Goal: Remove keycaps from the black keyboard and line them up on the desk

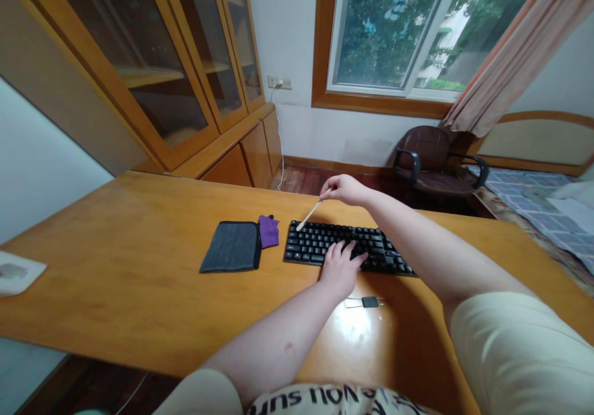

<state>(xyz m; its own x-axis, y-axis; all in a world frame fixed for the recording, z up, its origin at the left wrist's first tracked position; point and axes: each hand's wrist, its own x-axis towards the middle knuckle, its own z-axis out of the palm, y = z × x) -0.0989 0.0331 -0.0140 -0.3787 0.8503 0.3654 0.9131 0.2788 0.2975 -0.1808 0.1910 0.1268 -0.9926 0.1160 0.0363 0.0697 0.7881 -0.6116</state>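
Observation:
A black keyboard (315,242) lies on the wooden desk (130,260). My left hand (340,268) rests flat on its front keys with fingers spread, holding nothing. My right hand (346,189) hovers behind the keyboard and pinches a thin pale stick (310,212). The stick slants down to the left and its tip touches the keyboard's back left keys.
A dark grey pouch (232,246) and a purple cloth (268,231) lie left of the keyboard. A small black-and-clear tool (366,302) sits in front of it. A brown armchair (429,158) and a bed (542,208) stand beyond the desk, glass-door cabinets (185,68) to the left.

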